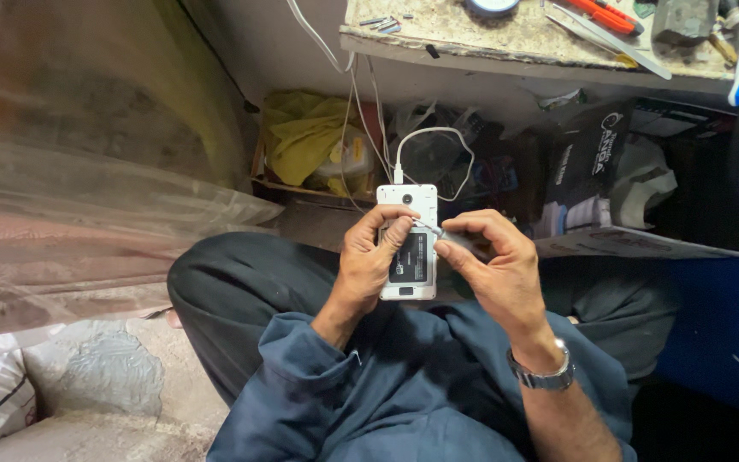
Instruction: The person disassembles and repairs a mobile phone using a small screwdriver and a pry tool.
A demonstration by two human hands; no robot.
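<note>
Left grip: left hand (369,257) wraps the white phone (407,242) from its left side, thumb across the open back.
Right grip: right hand (493,265) pinches a thin tool (428,228), tip on the phone.
Phone: upright above the lap, black battery (410,257) showing, white cable (434,154) plugged on top.
Wrist: metal watch (545,374).
Worktop (506,38): above, strewn with tools.

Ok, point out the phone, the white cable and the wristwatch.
phone (407,202), head view, bare white back near the camera lens.
white cable (467,160), head view, loop above the phone.
wristwatch (544,375), head view, metal band.
</note>
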